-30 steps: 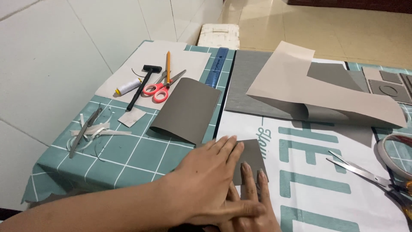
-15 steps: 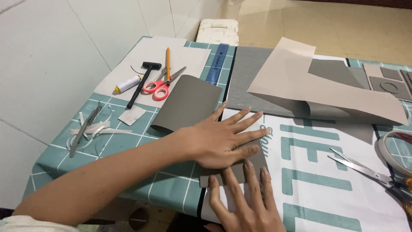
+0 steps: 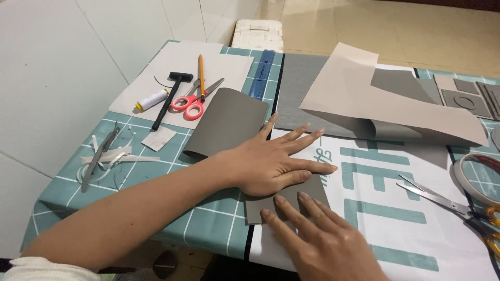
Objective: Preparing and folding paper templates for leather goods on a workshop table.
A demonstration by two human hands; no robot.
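While scraps and a metal tool [image 3: 99, 156] lie at the table's nine o'clock edge, a thread spool [image 3: 151, 99], a black hammer [image 3: 169, 96], red-handled scissors [image 3: 192, 104] and a pencil [image 3: 201, 75] sit at about eleven o'clock, with a curled grey sheet [image 3: 226, 122] just right of them. Nearer the centre, the left hand [image 3: 271, 161] lies flat, fingers spread and pointing towards three o'clock, gripping nothing, its palm pressing the upper part of a small grey piece [image 3: 284, 200] at the table's six o'clock. From five o'clock the right hand [image 3: 323, 239] reaches in, fingers extended and open, their tips resting on the same piece without grasping it. Flattening it well seems to call for even downward pressure and strokes running outward from the pinned side, so it does not creep. Farther right lie a large folded beige sheet [image 3: 396, 109], steel scissors [image 3: 442, 200] and a tape roll [image 3: 476, 177].
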